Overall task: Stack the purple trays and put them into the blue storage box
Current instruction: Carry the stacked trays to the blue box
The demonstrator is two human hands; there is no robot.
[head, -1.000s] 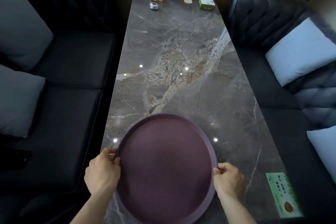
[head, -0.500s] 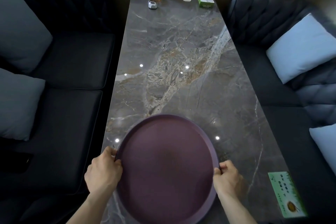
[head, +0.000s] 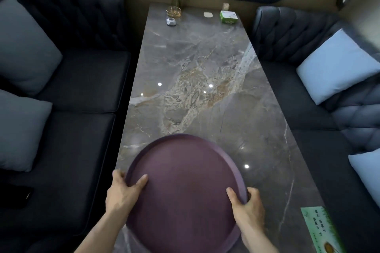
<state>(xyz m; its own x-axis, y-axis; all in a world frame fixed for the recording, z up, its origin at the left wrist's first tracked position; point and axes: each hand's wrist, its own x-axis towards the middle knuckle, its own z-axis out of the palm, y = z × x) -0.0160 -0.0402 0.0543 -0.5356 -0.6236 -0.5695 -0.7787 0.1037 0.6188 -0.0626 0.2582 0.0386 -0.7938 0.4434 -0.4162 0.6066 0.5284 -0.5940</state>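
Grip changed: half a second ago my thumbs sat at the outer rim, now both are hooked over it onto the inner face of the purple tray [head: 185,191]. The tray's near edge also looks raised off the bench [head: 205,68], tilted toward me, where before it lay flatter. My read: the lift has started and the carry to the box is next.

Left hand [head: 121,191]: clamped on the tray's left rim, thumb on top, fingers wrapped under and out of sight.
Right hand [head: 246,207]: clamped on the right rim, thumb inside, fingers curled round the outer edge.
Hands are well apart, the tray spanning between them.

Tray sits directly between my hands, its far edge ahead of them over the bench. Can't tell if it's one tray or a stack: only one top surface shows. Blue storage box is not in view, so I'll have to turn to find it.
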